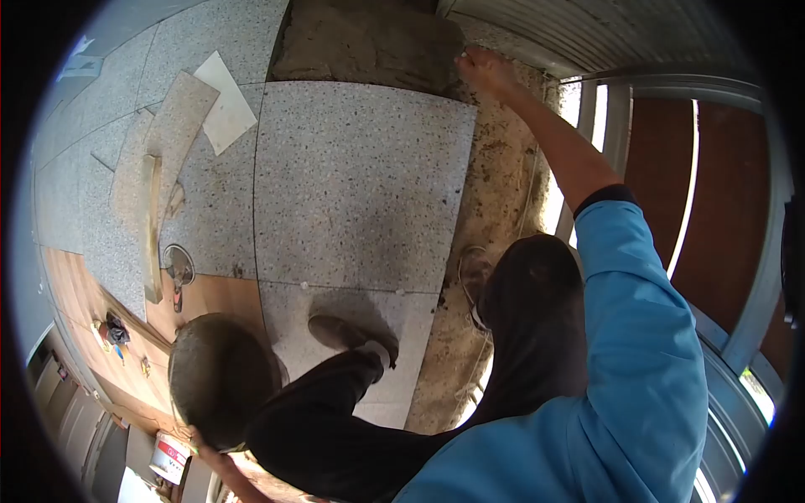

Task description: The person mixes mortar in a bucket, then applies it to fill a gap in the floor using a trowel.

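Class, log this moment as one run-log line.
left hand: at bucket | right hand: at edge of mortar bed | terrazzo tile: laid beside mortar bed

The trowel (179, 267) lies left of the bare ground strip (495, 168).

Sleeve (641, 285) — blue; trousers (537, 327) — black.

Two feet (338, 332) seen, lower centre. One dark bucket (222, 381), one white bucket (170, 458) seen, lower left; one trowel (178, 267), left.
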{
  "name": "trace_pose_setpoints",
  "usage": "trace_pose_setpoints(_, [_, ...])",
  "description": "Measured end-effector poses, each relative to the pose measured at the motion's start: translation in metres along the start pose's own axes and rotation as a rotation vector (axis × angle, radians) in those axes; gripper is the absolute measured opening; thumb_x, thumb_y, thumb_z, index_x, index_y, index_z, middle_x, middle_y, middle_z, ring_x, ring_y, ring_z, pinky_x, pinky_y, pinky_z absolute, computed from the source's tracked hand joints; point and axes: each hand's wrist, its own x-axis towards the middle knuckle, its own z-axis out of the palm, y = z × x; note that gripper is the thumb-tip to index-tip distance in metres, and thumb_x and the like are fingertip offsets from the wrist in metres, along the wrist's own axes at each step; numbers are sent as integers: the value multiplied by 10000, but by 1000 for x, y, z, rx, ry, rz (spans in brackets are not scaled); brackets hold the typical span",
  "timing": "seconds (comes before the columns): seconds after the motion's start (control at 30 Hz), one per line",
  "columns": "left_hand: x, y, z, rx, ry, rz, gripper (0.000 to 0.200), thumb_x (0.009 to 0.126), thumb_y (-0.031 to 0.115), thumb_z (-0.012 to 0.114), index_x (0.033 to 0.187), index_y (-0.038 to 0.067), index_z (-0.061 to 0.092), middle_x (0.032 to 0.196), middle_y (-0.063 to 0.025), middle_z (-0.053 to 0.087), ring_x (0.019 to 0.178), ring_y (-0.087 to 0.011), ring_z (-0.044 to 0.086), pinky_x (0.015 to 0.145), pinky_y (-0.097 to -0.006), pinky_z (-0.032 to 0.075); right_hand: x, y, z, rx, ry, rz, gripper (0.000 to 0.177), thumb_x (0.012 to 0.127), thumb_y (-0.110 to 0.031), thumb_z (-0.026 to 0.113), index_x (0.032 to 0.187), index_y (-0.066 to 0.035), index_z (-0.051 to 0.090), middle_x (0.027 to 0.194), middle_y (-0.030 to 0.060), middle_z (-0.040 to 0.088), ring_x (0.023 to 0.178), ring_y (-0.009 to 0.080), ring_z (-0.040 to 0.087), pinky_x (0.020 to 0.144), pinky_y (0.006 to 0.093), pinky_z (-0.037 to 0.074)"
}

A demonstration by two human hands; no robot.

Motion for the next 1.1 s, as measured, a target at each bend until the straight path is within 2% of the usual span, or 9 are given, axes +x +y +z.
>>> trace_pose_setpoints(0.1, [20, 17, -2, -49, -35, -39, 727, 937, 465, 677, 1387, -80, 508, 1376, -195, 582, 1190, -315, 612, 1049, -401, 484, 38, 32, 47, 46, 279, -114, 553, 977, -546, 518, 1303, -113, 631, 1163, 151, 703, 1075, 349, 668, 951, 444, 509])
trace_pose_setpoints(0.17, [13, 36, 16, -16, 13, -43, 723, 922, 451, 700, 1394, -63, 511, 1383, -179, 581, 1206, -312, 601, 1060, -401, 472, 52, 43, 46, 16, 178, -136, 560, 970, -566, 524, 1287, -118, 636, 1140, 150, 707, 1063, 343, 669, 941, 451, 514])
trace_pose_setpoints(0.23, [34, 28, -4, -9, 11, -8, 756, 891, 452, 731, 1399, -60, 505, 1390, -181, 573, 1227, -307, 582, 1069, -399, 454, 54, 51, 43, -3, 99, -158, 524, 959, -556, 531, 1235, -129, 655, 1104, 144, 713, 1062, 344, 665, 939, 456, 517])
trace_pose_setpoints(0.43, [24, 13, -28, -56, -6, -121, 751, 925, 481, 666, 1421, -52, 480, 1409, -177, 552, 1261, -296, 552, 1100, -395, 413, 45, 106, 44, -236, -3, -337, 506, 966, -564, 519, 1174, -125, 663, 1031, 151, 714, 990, 340, 681, 875, 468, 545])
trace_pose_setpoints(0.63, [6, -11, -31, -44, 50, -137, 752, 918, 477, 678, 1416, -52, 485, 1400, -179, 559, 1252, -299, 560, 1093, -394, 422, -7, 135, 36, -180, 27, -389, 474, 978, -528, 524, 1193, -130, 664, 990, 142, 717, 970, 338, 689, 864, 450, 552])
trace_pose_setpoints(0.73, [-7, -21, -33, -43, 69, -149, 753, 914, 475, 685, 1414, -52, 488, 1396, -180, 562, 1247, -300, 564, 1089, -393, 426, -29, 110, 17, -153, -41, -206, 503, 969, -520, 538, 1278, -139, 647, 1016, 145, 718, 995, 337, 686, 907, 435, 541])
trace_pose_setpoints(0.83, [-13, -25, -31, -42, 76, -150, 754, 910, 473, 691, 1412, -52, 490, 1392, -182, 565, 1242, -301, 568, 1085, -392, 430, -48, 104, 38, 29, 76, -134, 536, 952, -519, 556, 1306, -124, 636, 1113, 141, 709, 1070, 328, 669, 958, 424, 521])
trace_pose_setpoints(0.97, [-18, -26, -29, -37, 81, -130, 754, 905, 470, 699, 1409, -53, 493, 1387, -183, 570, 1235, -302, 573, 1081, -392, 436, -55, 91, 50, 20, -83, 2, 567, 939, -522, 564, 1306, -95, 629, 1245, 134, 673, 1164, 320, 633, 1007, 426, 496])
trace_pose_setpoints(1.1, [-14, -16, -26, -28, 75, -108, 755, 900, 467, 707, 1405, -53, 497, 1381, -184, 574, 1229, -303, 578, 1076, -391, 442, -62, 79, 39, 120, -103, -27, 532, 951, -490, 548, 1288, -86, 630, 1257, 131, 664, 1161, 324, 630, 1018, 429, 491])
